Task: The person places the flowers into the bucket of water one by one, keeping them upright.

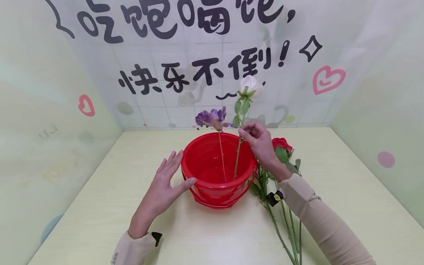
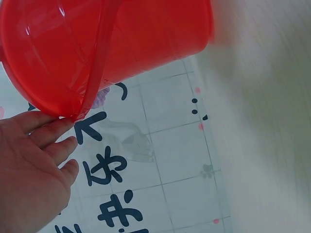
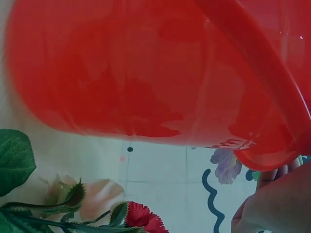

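Note:
A red bucket (image 1: 212, 195) stands on the table, its handle hanging down at the front. My left hand (image 1: 162, 187) has its fingers extended and touches the bucket's left rim with fingertips and thumb; the left wrist view also shows these fingers (image 2: 53, 138) against the rim. Over the right rim, my right hand (image 1: 260, 143) pinches the green stem of a white rose (image 1: 248, 84), whose lower end is inside the bucket. A purple flower (image 1: 212, 118) on a thin stem leans in the bucket, its bloom above the far rim. The right wrist view hides my fingertips behind the rim.
Right of the bucket lie several long-stemmed flowers, with a red bloom (image 1: 281, 144) at the far end and stems (image 1: 291, 232) running toward me. A pale bloom (image 3: 102, 198) lies among them. A printed backdrop (image 1: 185, 55) stands behind the table, with side panels left and right.

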Demonstrator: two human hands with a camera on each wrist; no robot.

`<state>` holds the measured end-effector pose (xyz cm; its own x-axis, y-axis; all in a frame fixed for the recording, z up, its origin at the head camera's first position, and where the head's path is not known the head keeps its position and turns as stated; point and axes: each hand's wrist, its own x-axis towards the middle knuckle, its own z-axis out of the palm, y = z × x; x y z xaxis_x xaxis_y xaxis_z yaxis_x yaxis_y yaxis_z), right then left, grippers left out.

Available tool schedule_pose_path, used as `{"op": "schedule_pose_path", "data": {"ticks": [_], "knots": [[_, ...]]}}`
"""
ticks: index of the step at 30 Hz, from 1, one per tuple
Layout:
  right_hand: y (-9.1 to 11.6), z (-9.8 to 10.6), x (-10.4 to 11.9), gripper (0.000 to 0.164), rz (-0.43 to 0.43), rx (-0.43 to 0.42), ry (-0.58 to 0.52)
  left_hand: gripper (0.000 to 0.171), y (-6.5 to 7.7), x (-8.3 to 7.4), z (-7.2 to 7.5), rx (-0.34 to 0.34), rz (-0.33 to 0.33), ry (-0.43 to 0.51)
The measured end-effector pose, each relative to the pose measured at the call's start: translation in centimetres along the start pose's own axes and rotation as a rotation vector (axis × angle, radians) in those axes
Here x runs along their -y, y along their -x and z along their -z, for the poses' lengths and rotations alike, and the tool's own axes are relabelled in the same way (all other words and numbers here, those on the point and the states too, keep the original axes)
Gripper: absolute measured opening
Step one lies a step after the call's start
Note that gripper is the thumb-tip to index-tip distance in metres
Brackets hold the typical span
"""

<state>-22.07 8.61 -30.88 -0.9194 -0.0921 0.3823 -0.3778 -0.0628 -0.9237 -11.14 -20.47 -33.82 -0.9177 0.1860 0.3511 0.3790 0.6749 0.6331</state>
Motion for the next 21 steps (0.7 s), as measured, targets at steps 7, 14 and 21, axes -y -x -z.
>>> {"op": "schedule_pose_path", "data": {"ticks": [7,14,21], "knots": [[0.20,-0.07,-0.38,0.018,0.014,0.046,0.075,0.086,0.02,-0.09,-0.01,0.002,0.003,0.001],[0.38,-0.16,-0.06,0.018,0.018,0.092,0.199,0.087,0.04,-0.07,-0.02,0.006,0.011,-0.004],[0.25,-0.03,0.14,0.011,-0.007,0.150,0.275,0.086,0.07,-0.06,0.04,0.003,-0.005,0.000]]}}
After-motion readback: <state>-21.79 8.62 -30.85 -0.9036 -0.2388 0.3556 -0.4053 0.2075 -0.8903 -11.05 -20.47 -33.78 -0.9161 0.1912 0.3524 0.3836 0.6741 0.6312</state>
